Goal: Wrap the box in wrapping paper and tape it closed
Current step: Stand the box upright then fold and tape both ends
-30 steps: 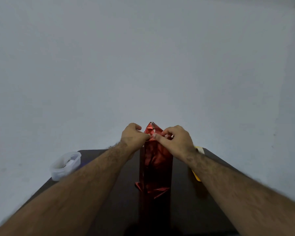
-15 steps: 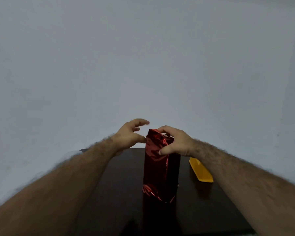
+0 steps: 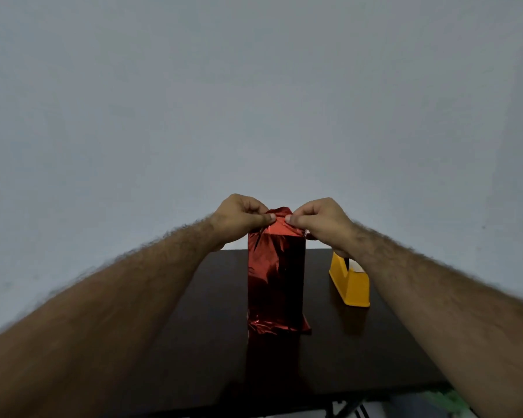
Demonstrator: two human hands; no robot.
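Observation:
A tall box wrapped in shiny red paper (image 3: 275, 276) stands upright on the dark table (image 3: 329, 357), with crumpled paper at its foot. My left hand (image 3: 239, 218) pinches the paper flap at the top from the left. From the right, my right hand (image 3: 320, 221) pinches the same flap, thumb tips almost meeting over the top edge. A yellow tape dispenser (image 3: 349, 282) sits on the table to the right of the box, partly behind my right wrist.
A plain grey wall fills the background close behind the table. The table's near edge runs along the bottom, with a metal frame part (image 3: 344, 410) showing below it at the lower right.
My left hand, open beside the box half a second ago, now pinches the top flap. My right hand has shifted from gripping the box top to pinching the flap. The view has tilted.

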